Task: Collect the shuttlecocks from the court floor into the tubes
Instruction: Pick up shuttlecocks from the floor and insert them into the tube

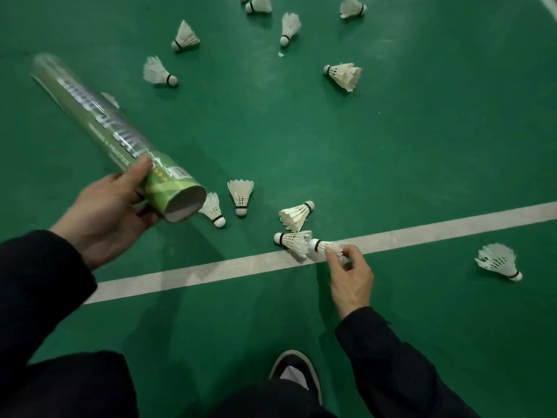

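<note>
Shuttlecock [324, 246] pinched by right hand [351, 277] fingers [331, 255]; left hand [110, 211] fingers grasp the tube [120, 140]. Best lead cork-first into the open mouth just beside left fingers.

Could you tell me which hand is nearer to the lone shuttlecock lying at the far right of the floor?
Right. The right hand, pinching another shuttlecock on the white line, is closer to the lone shuttlecock; the left hand holds the tube far across.

The tube [120, 137] carries silver lettering along its side, too blurred to read, and a barcode label [178, 172] with illegible digits.
</note>
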`<state>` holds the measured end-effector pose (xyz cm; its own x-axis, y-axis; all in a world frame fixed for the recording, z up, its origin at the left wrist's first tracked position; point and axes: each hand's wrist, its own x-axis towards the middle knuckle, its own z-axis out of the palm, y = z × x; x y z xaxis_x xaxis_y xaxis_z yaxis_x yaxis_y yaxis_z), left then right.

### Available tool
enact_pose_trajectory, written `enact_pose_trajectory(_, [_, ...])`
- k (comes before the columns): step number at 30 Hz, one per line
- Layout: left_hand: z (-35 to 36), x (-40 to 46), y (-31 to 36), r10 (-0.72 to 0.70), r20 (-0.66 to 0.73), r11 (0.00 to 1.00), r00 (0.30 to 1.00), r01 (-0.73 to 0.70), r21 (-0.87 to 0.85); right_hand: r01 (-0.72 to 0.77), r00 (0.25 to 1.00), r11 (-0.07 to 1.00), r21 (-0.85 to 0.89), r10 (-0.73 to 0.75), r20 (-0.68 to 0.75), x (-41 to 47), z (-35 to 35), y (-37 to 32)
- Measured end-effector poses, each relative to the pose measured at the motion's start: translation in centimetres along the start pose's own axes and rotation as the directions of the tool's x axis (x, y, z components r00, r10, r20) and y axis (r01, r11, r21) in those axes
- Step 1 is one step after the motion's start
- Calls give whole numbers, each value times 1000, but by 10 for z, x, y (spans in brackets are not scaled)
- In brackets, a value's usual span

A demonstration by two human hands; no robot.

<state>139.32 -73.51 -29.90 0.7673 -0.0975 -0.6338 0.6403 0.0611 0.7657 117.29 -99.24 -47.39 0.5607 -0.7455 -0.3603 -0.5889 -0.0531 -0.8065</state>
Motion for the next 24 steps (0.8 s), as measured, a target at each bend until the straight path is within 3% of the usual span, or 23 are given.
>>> enact_pose_trajectory(6, [-15,4,6,-2,4,1000,1000,2,11,2,998,999,35,-4,68,-17,40,-8])
enact_pose_trajectory(10, [9,15,-20,-59,46,998,997,59,9,49,990,984,-171,-25,141,-26,63,-11])
enact_pose_trajectory(14, [23,31,-48,-108,105,993,989,113,-40,90,995,939,-333,-75,59,-25,88,-14])
enact_pose_trajectory(16, [21,39,-56,-116,142,987,983,130,-92,56,998,961,-272,-58,2,-20,94,-19])
enact_pose_trajectory(19, [10,48,-59,-110,147,983,983,129,-127,26,995,999,35,-22,-99,-35,82,-42])
enact_pose_trajectory(21, [0,50,-58,-108,128,982,986,126,-140,198,970,975,96,-180,-164,-55,68,-67])
enact_pose_trajectory(24, [-10,50,-56,-122,130,977,984,142,-161,539,821,834,-122,-552,-145,-86,65,-102])
